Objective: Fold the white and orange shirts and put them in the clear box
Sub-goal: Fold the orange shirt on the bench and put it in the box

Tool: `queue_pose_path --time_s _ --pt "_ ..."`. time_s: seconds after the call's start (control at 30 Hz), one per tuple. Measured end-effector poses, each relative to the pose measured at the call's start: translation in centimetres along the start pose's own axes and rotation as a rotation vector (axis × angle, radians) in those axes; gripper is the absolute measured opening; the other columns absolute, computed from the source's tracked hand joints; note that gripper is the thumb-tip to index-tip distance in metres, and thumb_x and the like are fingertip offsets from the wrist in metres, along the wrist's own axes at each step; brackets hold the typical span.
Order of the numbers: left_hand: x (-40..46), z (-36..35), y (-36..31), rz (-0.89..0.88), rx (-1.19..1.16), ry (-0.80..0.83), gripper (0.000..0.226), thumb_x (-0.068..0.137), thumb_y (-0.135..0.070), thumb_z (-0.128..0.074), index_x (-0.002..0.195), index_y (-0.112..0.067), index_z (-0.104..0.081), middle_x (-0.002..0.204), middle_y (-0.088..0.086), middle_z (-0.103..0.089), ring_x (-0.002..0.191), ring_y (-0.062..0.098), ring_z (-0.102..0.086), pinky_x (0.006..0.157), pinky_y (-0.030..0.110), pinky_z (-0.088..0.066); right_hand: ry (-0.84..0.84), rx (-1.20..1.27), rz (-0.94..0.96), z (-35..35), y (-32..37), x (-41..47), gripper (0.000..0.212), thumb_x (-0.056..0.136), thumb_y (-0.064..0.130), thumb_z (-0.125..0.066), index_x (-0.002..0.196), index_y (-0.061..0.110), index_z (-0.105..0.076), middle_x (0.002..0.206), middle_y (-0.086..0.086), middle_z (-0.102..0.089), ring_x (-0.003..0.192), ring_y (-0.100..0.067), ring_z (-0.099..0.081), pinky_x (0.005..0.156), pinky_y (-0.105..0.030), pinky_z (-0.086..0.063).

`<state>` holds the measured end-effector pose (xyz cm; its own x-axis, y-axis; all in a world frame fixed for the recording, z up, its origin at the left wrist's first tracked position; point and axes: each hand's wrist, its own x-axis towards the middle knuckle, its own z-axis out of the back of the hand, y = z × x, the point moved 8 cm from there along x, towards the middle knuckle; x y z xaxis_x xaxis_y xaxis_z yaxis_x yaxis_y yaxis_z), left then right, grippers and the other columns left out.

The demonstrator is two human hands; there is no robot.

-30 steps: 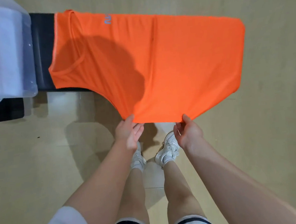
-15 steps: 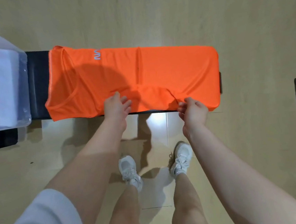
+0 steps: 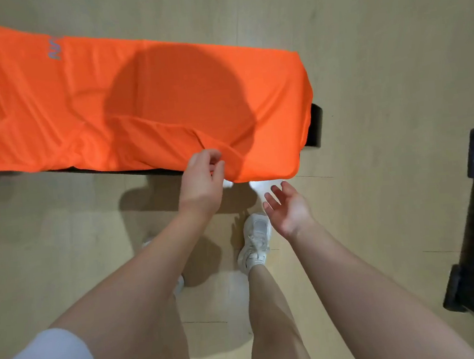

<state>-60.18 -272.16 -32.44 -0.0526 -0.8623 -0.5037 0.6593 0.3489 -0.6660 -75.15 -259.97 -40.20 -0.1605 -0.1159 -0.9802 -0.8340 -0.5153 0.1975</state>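
Nearest the camera, the right hand [image 3: 289, 207] hangs free just below the cloth, fingers [image 3: 272, 197] spread apart, palm up, holding nothing. Just beyond it, the left hand [image 3: 204, 179] is at the near hem of the orange shirt [image 3: 164, 99], fingers curled together on the fabric edge, a pinch by the look of it, though the fingertips are partly hidden.

The shirt lies stretched along the narrow black table [image 3: 315, 125], its near edge and right corner spilling over the side. That overhang is the risk: with only one hand on the cloth, a tug toward the body could drag the whole shirt off onto the floor [image 3: 375, 35]. There is also a rumpled ridge near the left hand, and folding over it would likely lock in a crooked crease.

As for containers, the clear box is not in view, nor is the white shirt, so I cannot tell what the box holds.
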Motion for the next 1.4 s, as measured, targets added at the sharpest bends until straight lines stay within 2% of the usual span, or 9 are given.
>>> queue_pose_path --time_s 0.13,0.33,0.5,0.6,0.7,0.83,1.07,1.17,1.4 --pt "-0.6 -1.8 2.2 0.306 -0.277 -0.184 0.018 0.093 -0.018 -0.045 0.109 -0.011 -0.051 0.107 0.015 -0.059 0.089 0.022 -0.058 0.092 0.035 -0.047 0.169 0.182 -0.083 -2.9 -0.4 1.6 0.028 0.098 0.033 -0.027 0.102 0.021 -0.053 0.091 0.000 -0.056 0.119 -0.017 -0.050 0.113 -0.035 -0.021" --pt "-1.4 -3.2 2.6 0.589 -0.443 -0.254 0.032 0.084 -0.023 -0.062 0.109 -0.011 -0.046 0.097 0.010 -0.059 0.086 0.023 -0.057 0.075 0.030 -0.044 0.204 0.181 -0.118 -2.4 -0.4 2.0 0.040 0.092 0.055 -0.032 0.074 0.026 -0.052 0.048 0.007 -0.056 0.062 -0.010 -0.051 0.088 -0.033 -0.034" --pt "-1.5 -4.3 1.8 0.666 -0.389 -0.175 0.034 0.087 -0.021 -0.060 0.059 -0.014 -0.042 0.060 0.000 -0.042 0.061 0.017 -0.043 0.051 0.019 -0.036 0.240 -0.049 -0.154 -0.4 0.1 -0.3 0.024 0.096 0.035 -0.037 0.093 0.023 -0.059 0.086 0.002 -0.066 0.079 -0.013 -0.059 0.076 -0.028 -0.039" --pt "-2.1 -4.5 1.5 0.697 -0.488 -0.152 0.028 0.088 -0.018 -0.058 0.062 -0.017 -0.046 0.065 0.001 -0.053 0.070 0.023 -0.056 0.062 0.026 -0.045 0.145 -0.124 -0.179 1.7 1.0 -1.8 0.010 0.093 0.016 -0.047 0.095 0.015 -0.057 0.088 -0.003 -0.060 0.074 -0.015 -0.058 0.070 -0.028 -0.045" --pt "-2.1 -3.7 0.2 0.685 -0.545 -0.192 0.026 0.090 -0.014 -0.055 0.066 -0.013 -0.044 0.048 0.000 -0.057 0.049 0.015 -0.055 0.047 0.021 -0.047 0.037 -0.110 -0.099 2.5 4.2 -2.9 0.005 0.091 0.009 -0.053 0.096 0.007 -0.055 0.072 -0.008 -0.059 0.046 -0.011 -0.057 0.050 -0.027 -0.055" --pt "-0.1 -3.2 -2.9 0.625 -0.662 -0.203 0.015 0.097 -0.017 -0.037 0.088 -0.013 -0.048 0.084 0.007 -0.063 0.069 0.010 -0.061 0.056 0.020 -0.048 0.078 0.171 -0.084 0.3 8.6 -3.1 0.006 0.094 0.006 -0.047 0.093 0.001 -0.051 0.076 -0.009 -0.053 0.050 -0.014 -0.051 0.059 -0.031 -0.059" --pt "2.5 -2.9 -3.6 0.135 0.196 -0.029 0.030 0.087 -0.004 -0.045 0.115 -0.006 -0.058 0.120 0.016 -0.056 0.113 0.030 -0.051 0.098 0.029 -0.035 0.076 -1.046 0.712 -2.0 11.2 -1.5 0.047 0.078 0.031 -0.057 0.124 0.023 -0.049 0.125 0.001 -0.049 0.104 -0.006 -0.052 0.089 -0.031 -0.043" --pt "2.0 -3.5 -3.3 0.030 0.368 0.017 0.039 0.086 -0.013 -0.055 0.125 -0.013 -0.052 0.135 0.013 -0.040 0.125 0.030 -0.039 0.105 0.035 -0.032 0.097 -0.901 0.719 -1.6 11.3 -0.6 0.008 0.085 0.030 -0.057 0.090 0.025 -0.055 0.086 0.009 -0.059 0.082 -0.007 -0.055 0.077 -0.030 -0.044" --pt "1.1 -2.2 0.2 0.050 0.604 0.047 0.067 0.088 -0.026 -0.057 0.145 -0.017 -0.024 0.157 0.014 -0.005 0.144 0.030 -0.008 0.117 0.042 -0.014 0.085 -0.675 0.701 1.0 13.7 -0.4 0.026 0.091 0.011 -0.047 0.072 0.023 -0.061 0.068 0.006 -0.057 0.065 -0.010 -0.048 0.065 -0.025 -0.042"
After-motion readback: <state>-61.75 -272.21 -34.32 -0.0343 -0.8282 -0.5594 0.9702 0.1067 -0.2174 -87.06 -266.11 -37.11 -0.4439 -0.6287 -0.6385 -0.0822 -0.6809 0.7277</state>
